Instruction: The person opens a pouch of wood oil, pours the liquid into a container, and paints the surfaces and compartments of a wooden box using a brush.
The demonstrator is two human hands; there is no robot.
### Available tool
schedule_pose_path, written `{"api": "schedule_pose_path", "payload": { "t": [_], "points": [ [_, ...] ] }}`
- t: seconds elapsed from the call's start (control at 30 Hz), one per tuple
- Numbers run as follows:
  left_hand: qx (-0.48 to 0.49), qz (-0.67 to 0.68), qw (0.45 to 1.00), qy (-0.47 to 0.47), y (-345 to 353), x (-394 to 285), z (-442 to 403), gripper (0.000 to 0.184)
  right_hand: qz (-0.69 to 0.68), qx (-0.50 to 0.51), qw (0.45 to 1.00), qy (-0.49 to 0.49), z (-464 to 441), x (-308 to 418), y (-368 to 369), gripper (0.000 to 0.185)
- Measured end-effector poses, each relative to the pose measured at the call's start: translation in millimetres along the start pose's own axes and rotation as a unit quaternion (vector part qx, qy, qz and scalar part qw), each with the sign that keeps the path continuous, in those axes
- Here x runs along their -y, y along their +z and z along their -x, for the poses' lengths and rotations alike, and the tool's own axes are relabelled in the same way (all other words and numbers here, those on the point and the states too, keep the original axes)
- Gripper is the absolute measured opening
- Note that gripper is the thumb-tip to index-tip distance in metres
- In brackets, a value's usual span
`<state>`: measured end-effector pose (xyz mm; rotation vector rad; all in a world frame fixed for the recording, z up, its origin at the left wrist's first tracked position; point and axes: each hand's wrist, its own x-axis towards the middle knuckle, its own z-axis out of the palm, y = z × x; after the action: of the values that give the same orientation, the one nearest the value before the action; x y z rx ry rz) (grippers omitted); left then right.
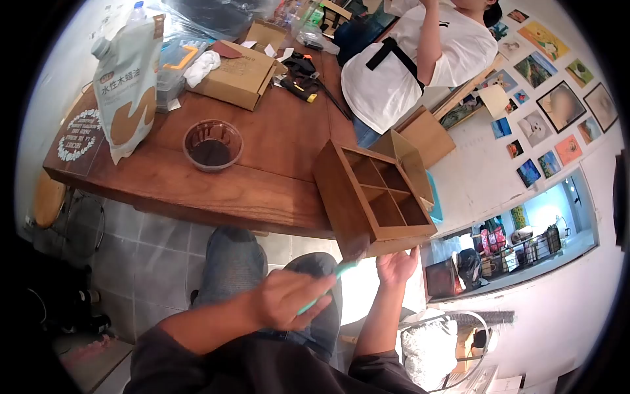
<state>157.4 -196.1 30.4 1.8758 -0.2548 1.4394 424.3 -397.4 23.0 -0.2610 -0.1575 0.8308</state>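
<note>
My left hand [289, 300] is closed round the teal handle of a brush [346, 267]. The blurred bristle end lies at the near lower edge of a brown wooden compartment box [348, 203]; whether it touches, I cannot tell. Tilted at the table's edge, the box has its divided open side facing right. My right hand [396, 266], palm up, holds the box at its near lower corner, the fingers partly hidden. On the table, a clear plastic bowl [213, 146] contains dark liquid. Behind it to the left stands a spouted pouch [128, 88] with Chinese lettering.
A brown wooden table [275, 177] stretches ahead. Toward its back are a cardboard box [230, 79], a crumpled white cloth [203, 68], a plastic container [172, 65] and black-and-yellow tools [300, 88]. A person in a white shirt [384, 82] is across the table, near wooden boards [426, 134].
</note>
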Motion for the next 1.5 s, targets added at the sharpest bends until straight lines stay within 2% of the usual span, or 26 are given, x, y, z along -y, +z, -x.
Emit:
{"api": "schedule_pose_path", "payload": {
  "t": [0.07, 0.13, 0.2, 0.23, 0.3, 0.37, 0.43, 0.47, 0.5, 0.57, 0.63, 0.77, 0.83, 0.87, 0.9, 0.97, 1.03, 1.1, 1.17, 1.23, 1.3, 1.37, 1.4, 1.43, 1.5],
  "points": [
    [-0.050, 0.047, 0.998, 0.007, -7.6, 0.3, 6.3, 0.027, 0.001, -0.011, 1.000, -0.011, -1.1, 1.8, -0.6, 0.068],
    [-0.114, -0.009, 0.991, -0.065, -17.0, 23.2, -10.0, 0.023, 0.006, -0.023, 1.000, -0.015, 1.1, 1.1, 1.7, 0.068],
    [-0.143, -0.002, 0.979, -0.145, -14.0, 49.6, -34.1, 0.023, 0.009, -0.014, 1.000, -0.015, 1.0, -5.1, 8.1, 0.069],
    [-0.142, -0.003, 0.980, -0.142, -11.2, 54.6, -35.1, 0.023, 0.008, -0.012, 1.000, -0.016, 0.7, -5.3, 7.3, 0.069],
    [-0.128, 0.083, 0.968, -0.198, -4.4, 64.9, -38.7, 0.024, 0.040, -0.034, 0.998, -0.025, -0.4, -4.0, 1.7, 0.065],
    [-0.087, 0.043, 0.983, -0.156, -5.0, 70.5, -32.2, 0.025, 0.066, -0.041, 0.996, -0.034, -2.0, -4.7, -6.5, 0.059],
    [-0.128, 0.037, 0.963, -0.235, -1.2, 68.1, -28.2, 0.026, 0.088, -0.053, 0.994, -0.048, -0.1, -4.9, -19.9, 0.054],
    [-0.139, 0.057, 0.947, -0.283, 0.0, 66.8, -28.8, 0.027, 0.176, -0.089, 0.978, -0.067, -1.6, -3.7, -28.1, 0.050],
    [-0.129, 0.059, 0.950, -0.277, 0.0, 64.2, -30.0, 0.027, 0.262, -0.124, 0.953, -0.085, -3.5, -5.8, -27.0, 0.045],
    [-0.130, 0.077, 0.938, -0.312, -3.9, 56.4, -32.5, 0.028, 0.294, -0.150, 0.940, -0.084, -6.0, -9.0, -23.3, 0.040],
    [-0.120, 0.064, 0.951, -0.277, -9.6, 47.5, -32.9, 0.029, 0.400, -0.184, 0.892, -0.101, -11.0, -16.6, -12.0, 0.038],
    [-0.133, 0.088, 0.952, -0.261, -24.2, 34.4, -27.2, 0.026, 0.476, -0.163, 0.858, -0.103, -20.2, -5.4, -28.0, 0.033],
    [-0.200, 0.092, 0.937, -0.270, -28.1, 35.8, -26.5, 0.029, 0.468, -0.176, 0.860, -0.101, -27.1, 7.3, -35.1, 0.032],
    [-0.219, 0.086, 0.928, -0.291, -29.1, 38.1, -27.5, 0.032, 0.427, -0.170, 0.884, -0.085, -31.8, 13.5, -33.4, 0.032],
    [-0.214, 0.085, 0.930, -0.288, -30.3, 41.2, -26.9, 0.032, 0.386, -0.162, 0.905, -0.068, -35.3, 20.6, -32.2, 0.032],
    [-0.224, 0.103, 0.920, -0.304, -32.6, 45.2, -23.2, 0.033, 0.390, -0.139, 0.909, -0.048, -45.9, 42.4, -37.6, 0.036],
    [-0.220, 0.099, 0.917, -0.317, -33.0, 42.8, -21.4, 0.033, 0.487, -0.197, 0.849, -0.059, -61.5, 56.1, -19.0, 0.038],
    [-0.209, 0.095, 0.919, -0.322, -34.5, 42.1, -20.0, 0.034, 0.590, -0.212, 0.772, -0.105, -74.2, 65.9, 20.5, 0.038],
    [-0.219, 0.097, 0.915, -0.325, -35.6, 41.8, -18.4, 0.034, 0.609, -0.209, 0.759, -0.096, -103.1, 78.3, 47.1, 0.036],
    [-0.230, 0.098, 0.911, -0.328, -36.5, 39.4, -16.7, 0.034, 0.709, -0.171, 0.681, -0.063, -119.6, 77.5, 84.8, 0.037],
    [-0.235, 0.118, 0.896, -0.357, -35.9, 37.4, -15.4, 0.034, 0.725, -0.159, 0.666, -0.067, -139.3, 62.6, 111.0, 0.038],
    [-0.231, 0.123, 0.903, -0.342, -36.5, 37.6, -11.6, 0.034, 0.820, -0.149, 0.553, 0.017, -159.3, 52.5, 128.6, 0.041],
    [-0.226, 0.123, 0.902, -0.347, -36.1, 36.5, -10.2, 0.034, 0.841, -0.135, 0.524, 0.016, -172.9, 48.1, 126.6, 0.041],
    [-0.221, 0.123, 0.901, -0.352, -36.3, 35.5, -10.1, 0.033, 0.843, -0.130, 0.523, 0.010, -185.5, 44.6, 125.7, 0.041],
    [-0.220, 0.124, 0.900, -0.355, -37.8, 33.4, -12.4, 0.032, 0.890, -0.154, 0.423, 0.072, -201.9, 33.9, 128.8, 0.044]
  ]
}}
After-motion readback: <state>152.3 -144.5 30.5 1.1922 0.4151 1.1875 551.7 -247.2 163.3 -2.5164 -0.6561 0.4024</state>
